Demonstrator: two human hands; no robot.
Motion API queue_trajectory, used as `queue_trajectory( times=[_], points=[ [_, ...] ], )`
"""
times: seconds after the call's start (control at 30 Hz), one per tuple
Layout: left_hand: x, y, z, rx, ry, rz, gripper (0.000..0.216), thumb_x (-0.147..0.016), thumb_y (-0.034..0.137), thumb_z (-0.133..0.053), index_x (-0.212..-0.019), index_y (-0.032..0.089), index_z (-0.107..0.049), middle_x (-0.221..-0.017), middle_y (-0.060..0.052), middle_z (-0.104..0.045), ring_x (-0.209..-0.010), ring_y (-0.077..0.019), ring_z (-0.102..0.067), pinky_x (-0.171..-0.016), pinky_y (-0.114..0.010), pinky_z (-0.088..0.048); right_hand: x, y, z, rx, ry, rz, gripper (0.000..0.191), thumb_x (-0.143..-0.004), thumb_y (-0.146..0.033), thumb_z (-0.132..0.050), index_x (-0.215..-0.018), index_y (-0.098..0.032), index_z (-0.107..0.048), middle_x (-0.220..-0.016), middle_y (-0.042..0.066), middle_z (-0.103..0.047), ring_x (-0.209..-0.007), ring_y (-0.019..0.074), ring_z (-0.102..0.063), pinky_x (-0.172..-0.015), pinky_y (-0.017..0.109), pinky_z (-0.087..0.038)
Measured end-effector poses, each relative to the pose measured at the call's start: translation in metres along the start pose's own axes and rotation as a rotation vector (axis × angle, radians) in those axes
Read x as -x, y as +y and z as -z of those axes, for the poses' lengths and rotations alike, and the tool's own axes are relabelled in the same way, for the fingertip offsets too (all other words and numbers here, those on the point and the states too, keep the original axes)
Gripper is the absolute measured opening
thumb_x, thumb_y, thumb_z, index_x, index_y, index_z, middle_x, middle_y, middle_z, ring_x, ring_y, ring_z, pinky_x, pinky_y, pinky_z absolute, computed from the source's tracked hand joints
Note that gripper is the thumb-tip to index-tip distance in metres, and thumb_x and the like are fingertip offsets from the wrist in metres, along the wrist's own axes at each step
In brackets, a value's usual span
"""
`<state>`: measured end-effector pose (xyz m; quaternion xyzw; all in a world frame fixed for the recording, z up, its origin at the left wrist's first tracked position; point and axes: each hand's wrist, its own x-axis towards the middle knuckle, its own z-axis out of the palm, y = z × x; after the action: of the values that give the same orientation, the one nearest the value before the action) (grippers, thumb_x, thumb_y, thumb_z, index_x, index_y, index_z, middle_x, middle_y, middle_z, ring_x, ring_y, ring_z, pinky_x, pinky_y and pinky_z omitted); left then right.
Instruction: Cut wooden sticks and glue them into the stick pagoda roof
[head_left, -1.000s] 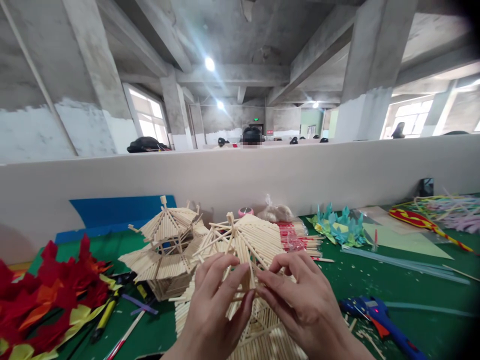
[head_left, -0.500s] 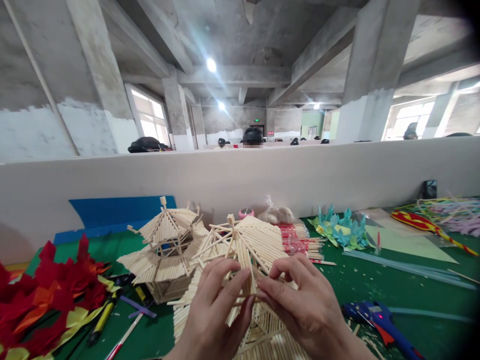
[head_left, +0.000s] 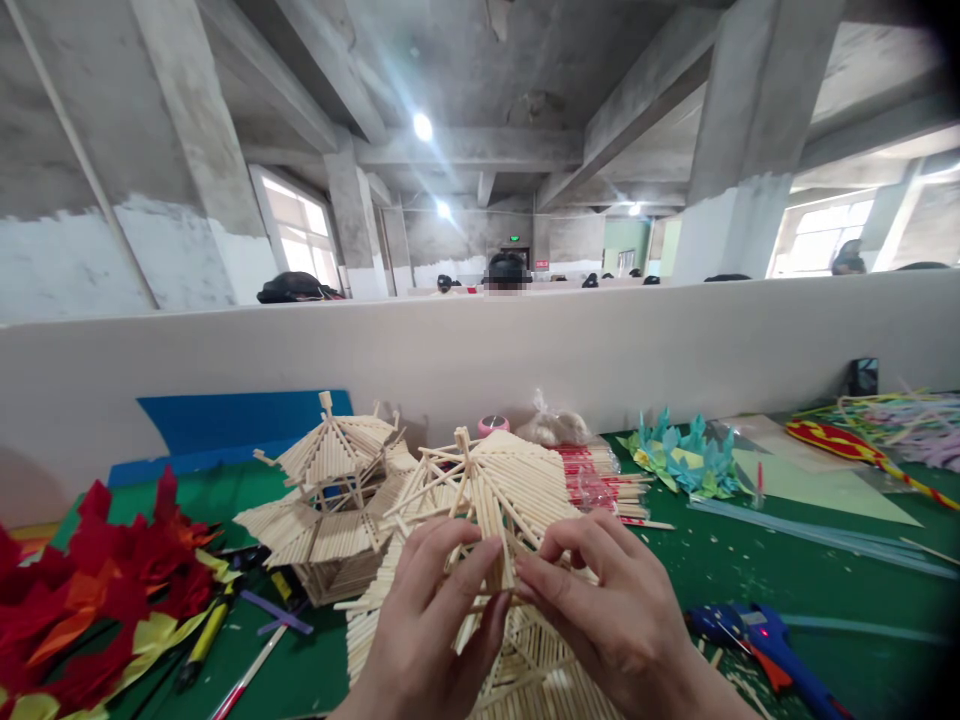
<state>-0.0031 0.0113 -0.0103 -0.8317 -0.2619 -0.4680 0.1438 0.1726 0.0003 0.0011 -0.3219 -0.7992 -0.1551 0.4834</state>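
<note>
In front of me stands a pavilion model [head_left: 517,462] built of thin wooden sticks, its roof partly covered with rows of sticks and partly open frame. My left hand [head_left: 442,590] is closed, thumb and fingers pinching the lower end of a wooden stick [head_left: 493,525] on the near roof face. Closed from the other side, my right hand [head_left: 600,590] has its thumb and forefinger on the same stick end. The fingertips nearly meet there and hide the exact contact. Behind to the left is a second stick pavilion [head_left: 334,455] with a fuller roof.
Right of my hands lies a blue glue gun [head_left: 765,640] near clear glue sticks [head_left: 810,540]. Red-wrapped stick bundles [head_left: 592,470] and a blue paper flower piece [head_left: 682,455] are behind. Red cloth petals [head_left: 97,580] and a yellow cutter [head_left: 206,635] lie left. A white partition [head_left: 450,350] borders the table.
Both hands stay almost in the same place on the roof sticks. The view shifts very slightly; nothing is taken up or let go.
</note>
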Motion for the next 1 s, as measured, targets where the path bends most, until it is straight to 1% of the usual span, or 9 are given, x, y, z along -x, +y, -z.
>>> queue_trajectory(
  times=[0.27,0.37,0.43,0.57,0.63,0.73,0.83,0.9,1.0],
  points=[
    [0.004,0.002,0.003,-0.005,-0.037,0.017,0.036,-0.071,-0.002,-0.053,-0.105,0.009,-0.051,-0.1,-0.011,-0.046,-0.095,-0.0222,-0.046,-0.079,-0.041,-0.045,0.001,0.0,0.001,0.001,-0.012,-0.003,0.014,-0.082,-0.021,-0.055,-0.08,-0.017,-0.068,-0.067,0.004,-0.059,-0.059,0.013,-0.044,-0.052,0.024,-0.038],
    [0.005,0.002,0.003,0.014,-0.048,0.035,0.038,-0.072,-0.001,-0.053,-0.107,0.01,-0.05,-0.101,-0.011,-0.046,-0.095,-0.0222,-0.045,-0.08,-0.041,-0.044,0.004,0.002,0.002,-0.026,-0.053,-0.023,0.013,-0.08,-0.021,-0.057,-0.087,-0.017,-0.067,-0.072,0.004,-0.059,-0.062,0.0136,-0.046,-0.055,0.026,-0.041],
    [0.003,0.002,0.004,0.035,-0.034,0.037,0.038,-0.072,-0.001,-0.052,-0.109,0.009,-0.049,-0.102,-0.011,-0.046,-0.096,-0.0221,-0.045,-0.08,-0.039,-0.043,0.01,0.002,0.003,-0.048,-0.056,-0.031,0.019,-0.077,-0.019,-0.059,-0.096,-0.016,-0.065,-0.079,0.006,-0.06,-0.065,0.0144,-0.048,-0.057,0.028,-0.043],
    [0.0,0.003,0.006,0.028,-0.079,0.035,0.038,-0.073,0.0,-0.054,-0.109,0.009,-0.048,-0.102,-0.011,-0.046,-0.095,-0.0216,-0.045,-0.08,-0.037,-0.042,0.03,-0.008,-0.001,-0.202,0.092,-0.122,0.031,-0.073,-0.009,-0.057,-0.103,-0.015,-0.06,-0.078,0.007,-0.061,-0.065,0.0145,-0.051,-0.055,0.026,-0.045],
    [-0.002,0.003,0.007,0.016,-0.091,0.027,0.037,-0.073,0.0,-0.054,-0.108,0.01,-0.049,-0.101,-0.01,-0.046,-0.093,-0.0209,-0.045,-0.079,-0.037,-0.041,0.039,-0.018,-0.006,-0.335,0.138,-0.264,0.024,-0.074,-0.011,-0.054,-0.095,-0.019,-0.062,-0.069,0.004,-0.063,-0.058,0.0134,-0.053,-0.052,0.024,-0.044],
    [-0.003,0.003,0.009,0.005,-0.111,0.032,0.038,-0.072,0.002,-0.057,-0.108,0.011,-0.049,-0.099,-0.009,-0.046,-0.092,-0.0206,-0.045,-0.078,-0.037,-0.041,0.046,-0.034,-0.014,-0.57,0.07,-0.656,0.015,-0.078,-0.024,-0.053,-0.085,-0.022,-0.066,-0.054,0.0,-0.06,-0.043,0.0097,-0.05,-0.042,0.02,-0.039],
    [-0.005,0.004,0.012,0.019,-0.155,0.031,0.04,-0.072,0.004,-0.056,-0.111,0.011,-0.047,-0.101,-0.009,-0.045,-0.093,-0.0217,-0.044,-0.079,-0.039,-0.04,0.044,-0.042,-0.019,-0.924,0.018,-1.041,0.026,-0.078,-0.039,-0.055,-0.091,-0.02,-0.067,-0.04,-0.006,-0.048,-0.031,0.0049,-0.036,-0.033,0.016,-0.03],
    [-0.008,0.005,0.014,0.043,-0.172,0.041,0.042,-0.073,0.004,-0.053,-0.113,0.013,-0.045,-0.102,-0.01,-0.045,-0.094,-0.0229,-0.043,-0.079,-0.041,-0.039,0.04,-0.044,-0.021,-1.153,0.038,-1.185,0.036,-0.073,-0.046,-0.059,-0.093,-0.017,-0.067,-0.037,-0.008,-0.042,-0.029,0.0037,-0.032,-0.032,0.015,-0.028],
    [-0.013,0.006,0.017,0.08,-0.187,0.063,0.044,-0.072,0.004,-0.047,-0.115,0.016,-0.044,-0.101,-0.009,-0.045,-0.096,-0.0254,-0.041,-0.08,-0.046,-0.036,0.032,-0.045,-0.024,-1.356,0.07,-1.285,0.04,-0.066,-0.048,-0.066,-0.086,-0.014,-0.068,-0.033,-0.009,-0.039,-0.028,0.0022,-0.029,-0.031,0.014,-0.024]
  ],
)
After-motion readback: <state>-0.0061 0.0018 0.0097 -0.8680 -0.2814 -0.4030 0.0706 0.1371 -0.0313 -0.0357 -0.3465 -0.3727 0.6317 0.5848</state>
